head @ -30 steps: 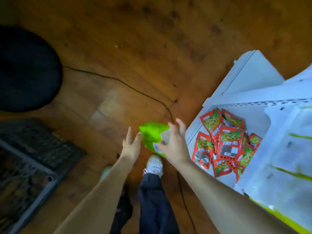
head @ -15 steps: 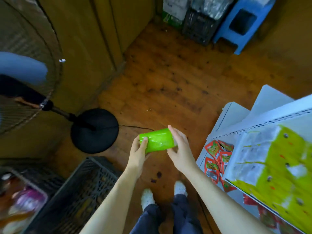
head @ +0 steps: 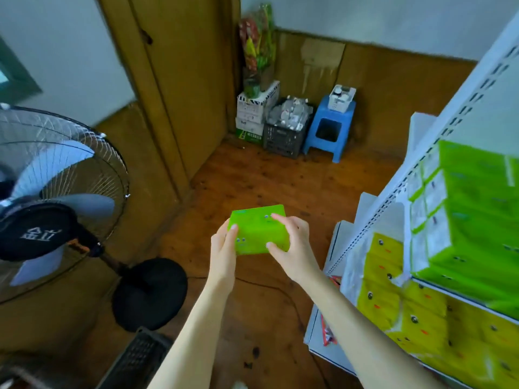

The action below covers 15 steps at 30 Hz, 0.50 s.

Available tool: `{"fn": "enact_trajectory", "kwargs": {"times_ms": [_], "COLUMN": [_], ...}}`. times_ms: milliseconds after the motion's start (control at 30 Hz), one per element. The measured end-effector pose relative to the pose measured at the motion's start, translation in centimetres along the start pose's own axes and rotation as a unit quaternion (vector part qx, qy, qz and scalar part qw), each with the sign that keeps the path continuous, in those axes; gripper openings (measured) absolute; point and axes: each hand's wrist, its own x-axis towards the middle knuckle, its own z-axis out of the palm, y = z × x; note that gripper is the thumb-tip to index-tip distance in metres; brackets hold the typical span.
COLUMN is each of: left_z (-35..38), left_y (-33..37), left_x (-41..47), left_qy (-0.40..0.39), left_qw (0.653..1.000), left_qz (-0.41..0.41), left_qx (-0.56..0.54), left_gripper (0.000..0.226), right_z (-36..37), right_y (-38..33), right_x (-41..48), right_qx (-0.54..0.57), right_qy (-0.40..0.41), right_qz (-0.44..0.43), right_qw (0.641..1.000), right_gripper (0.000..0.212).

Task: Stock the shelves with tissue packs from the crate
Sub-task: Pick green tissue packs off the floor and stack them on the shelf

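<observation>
Holding a green tissue pack [head: 257, 233] in mid-air above the wood floor [head: 252, 175], left of the white shelves [head: 393, 192] and not touching them. The left hand [head: 224, 248] grips its left end with the thumb on top. The right hand [head: 293, 248] grips the right end, fingers [head: 276, 217] spread and curled over it. Stacked green packs [head: 471, 214] and yellow packs [head: 407, 299] sit on the shelves. A dark crate [head: 137, 357] is at bottom left, near a standing fan [head: 56, 192].

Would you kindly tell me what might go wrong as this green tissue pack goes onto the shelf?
The stacked green packs on the shelf look tightly filled, so squeezing the green tissue pack in may dislodge some. A black cable crosses the floor nearby, a possible trip hazard.
</observation>
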Motion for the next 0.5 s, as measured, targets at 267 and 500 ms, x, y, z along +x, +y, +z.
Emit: {"fn": "enact_trajectory", "kwargs": {"times_ms": [267, 500], "left_z": [10.8, 23.6], "left_y": [7.1, 7.2], "left_x": [-5.9, -12.9], "left_qy": [-0.026, -0.123], "left_qw": [0.99, 0.974], "left_qz": [0.132, 0.19], "left_qx": [-0.031, -0.008], "left_gripper": [0.037, 0.039], "right_z": [-12.6, -25.1], "right_y": [-4.0, -0.8], "right_x": [-4.9, -12.5], "right_qx": [0.033, 0.022], "right_qy": [0.114, 0.23], "right_qz": [-0.138, -0.172], "right_qw": [0.983, 0.957], "right_gripper": [0.058, 0.063]}}
